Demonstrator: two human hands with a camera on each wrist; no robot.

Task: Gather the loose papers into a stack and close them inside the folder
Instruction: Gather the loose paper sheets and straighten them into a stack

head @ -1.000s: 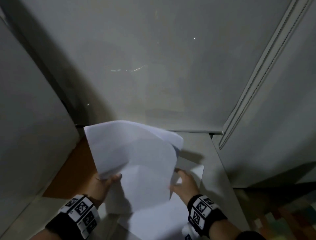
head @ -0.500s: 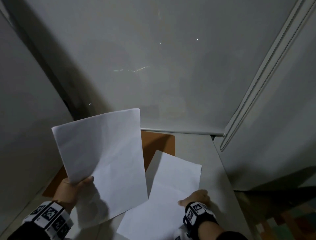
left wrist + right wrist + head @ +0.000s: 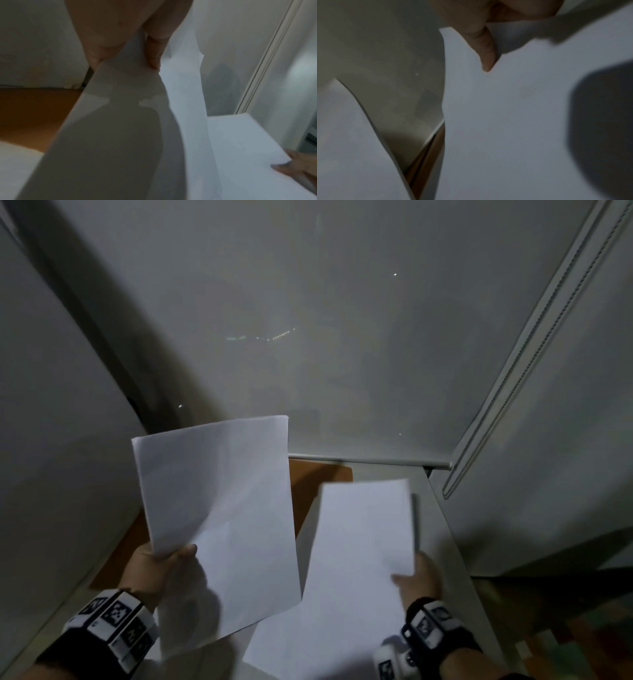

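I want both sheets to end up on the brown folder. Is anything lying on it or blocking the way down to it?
Nothing visible blocks it. The left hand and right hand each hold a sheet above the folder; its uncovered part looks bare, the rest is hidden behind the sheets.

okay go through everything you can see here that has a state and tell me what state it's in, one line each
Left hand: pinches the left paper's lower corner.
Left paper: held up off the desk, tilted.
Right hand: grips the right paper's right edge.
Right paper: partly lifted, apart from the left one, not stacked.
Folder: orange, flat on the desk, mostly hidden behind the papers; open or closed cannot be told.
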